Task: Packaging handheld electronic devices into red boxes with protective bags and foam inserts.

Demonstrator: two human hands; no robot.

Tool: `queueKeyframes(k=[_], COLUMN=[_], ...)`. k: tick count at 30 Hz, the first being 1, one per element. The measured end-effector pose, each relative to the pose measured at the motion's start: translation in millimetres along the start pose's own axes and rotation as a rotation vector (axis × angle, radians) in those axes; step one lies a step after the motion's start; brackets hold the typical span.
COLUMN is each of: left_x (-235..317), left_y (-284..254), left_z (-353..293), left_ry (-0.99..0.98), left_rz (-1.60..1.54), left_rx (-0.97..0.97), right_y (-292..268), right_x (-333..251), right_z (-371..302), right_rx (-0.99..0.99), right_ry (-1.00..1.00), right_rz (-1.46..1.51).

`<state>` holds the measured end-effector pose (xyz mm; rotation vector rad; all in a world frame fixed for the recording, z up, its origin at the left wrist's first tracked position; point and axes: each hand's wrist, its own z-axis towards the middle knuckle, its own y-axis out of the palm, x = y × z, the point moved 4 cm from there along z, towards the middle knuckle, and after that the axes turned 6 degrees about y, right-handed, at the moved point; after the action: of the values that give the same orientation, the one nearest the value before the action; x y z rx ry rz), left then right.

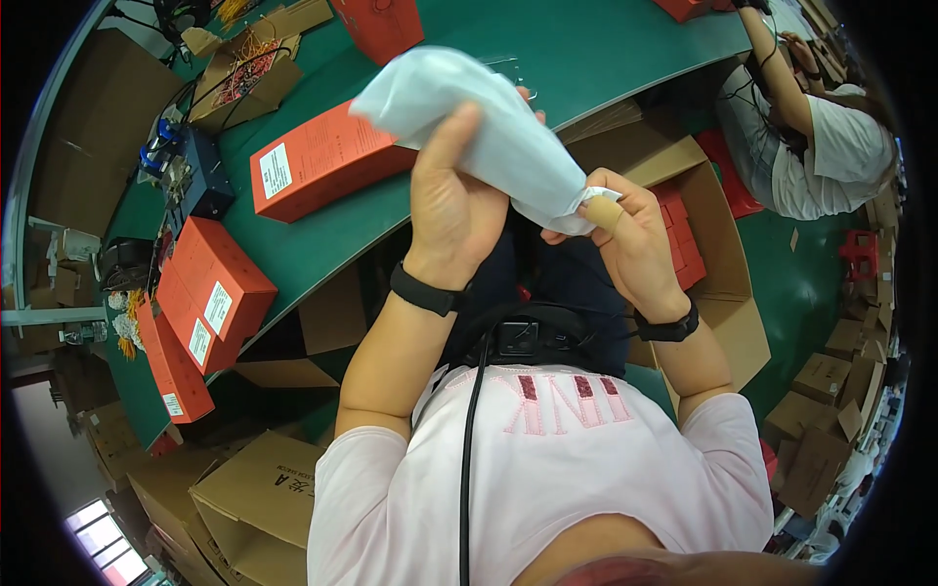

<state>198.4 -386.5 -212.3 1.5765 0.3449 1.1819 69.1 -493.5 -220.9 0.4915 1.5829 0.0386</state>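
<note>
Both closed on white pouch: left hand mid-body, right hand pinching narrow end; seemingly soft, light, above green table.

Long orange-red box with white label on the green bench; three similar labelled boxes stacked at bench's left end; open brown carton at right.
</note>
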Motion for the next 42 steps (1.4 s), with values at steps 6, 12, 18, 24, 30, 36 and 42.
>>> queueKeyframes(k=[6,12,18,24,30,36,42], left_x=[16.5,11.1,-9.8,-8.2,31.9,31.9,26.9], left_y=[-1.2,-16.6,-13.4,-16.9,-23.6,-27.8,-44.2], left_z=[1.4,5.9,-1.3,-9.3,-0.2,-1.2,-14.2], left_ry=[0.021,0.184,0.235,0.078,-0.116,-0.154,-0.113], left_rz=[-0.162,0.2,0.243,0.061,0.646,0.663,0.309], left_rx=[-0.194,-0.004,0.064,0.033,-0.1,-0.193,-0.04], right_y=[-18.1,-16.9,8.7,1.2,-12.6,-33.7,-42.6], right_x=[0.9,6.4,-1.7,1.2,-24.6,-38.6,-14.9], right_z=[-1.5,-4.3,-4.1,2.3,-11.5,-4.7,11.1], right_rx=[0.063,0.083,0.169,0.003,0.076,0.188,0.11], right_ry=[0.047,0.043,-0.029,0.305,-0.065,0.104,0.138], right_rz=[0.173,0.175,-0.118,-0.137,-0.628,-0.51,-0.042])
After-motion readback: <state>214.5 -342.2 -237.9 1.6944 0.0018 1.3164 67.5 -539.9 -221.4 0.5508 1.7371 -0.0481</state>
